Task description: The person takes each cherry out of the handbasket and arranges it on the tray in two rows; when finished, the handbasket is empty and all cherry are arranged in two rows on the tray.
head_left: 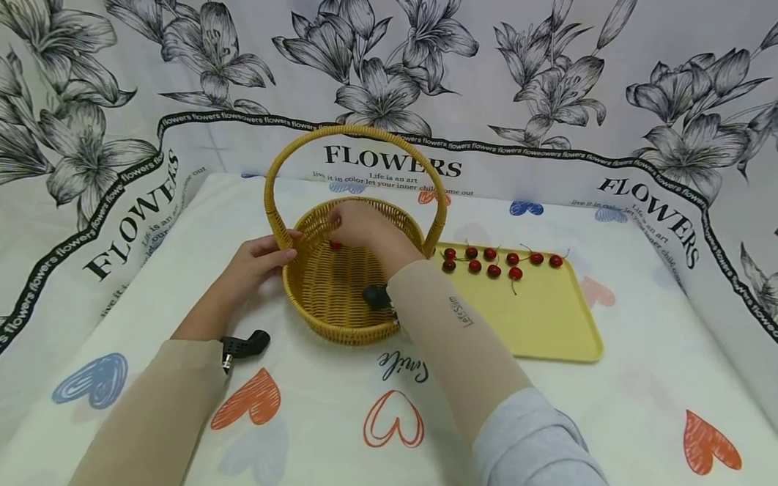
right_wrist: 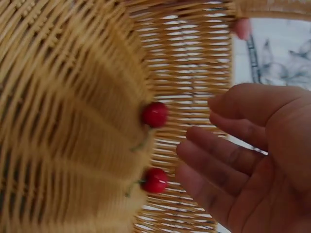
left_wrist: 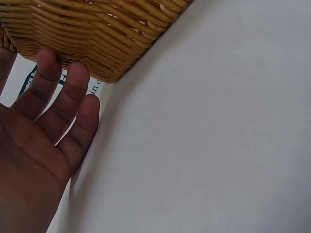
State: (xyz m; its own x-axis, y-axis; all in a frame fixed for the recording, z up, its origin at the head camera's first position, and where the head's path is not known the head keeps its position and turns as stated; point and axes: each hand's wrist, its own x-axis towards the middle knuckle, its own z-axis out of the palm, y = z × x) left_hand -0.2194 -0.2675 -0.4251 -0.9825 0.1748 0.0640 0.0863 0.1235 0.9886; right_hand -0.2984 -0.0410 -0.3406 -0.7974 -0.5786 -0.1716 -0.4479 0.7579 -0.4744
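Observation:
A round woven basket [head_left: 341,332] with a tall arched handle stands on the table. At its left side, my left hand [head_left: 256,258] grips the rim near the handle's foot; in the left wrist view three fingers of this hand [left_wrist: 58,116] extend beneath the wicker wall. My right hand [head_left: 363,225] reaches inside the basket toward the far wall. The right wrist view shows this hand [right_wrist: 248,150] with loosely bent fingers and nothing between them. Close to its fingertips, a red cherry [right_wrist: 155,115] and a second cherry [right_wrist: 155,180], both with green stems, lie against the basket wall.
Right of the basket lies a yellow tray [head_left: 537,320], with several cherries [head_left: 494,271] along its far half. The white tablecloth [head_left: 326,430] carries printed hearts and lettering. Behind hangs a flower-printed cloth [head_left: 469,93].

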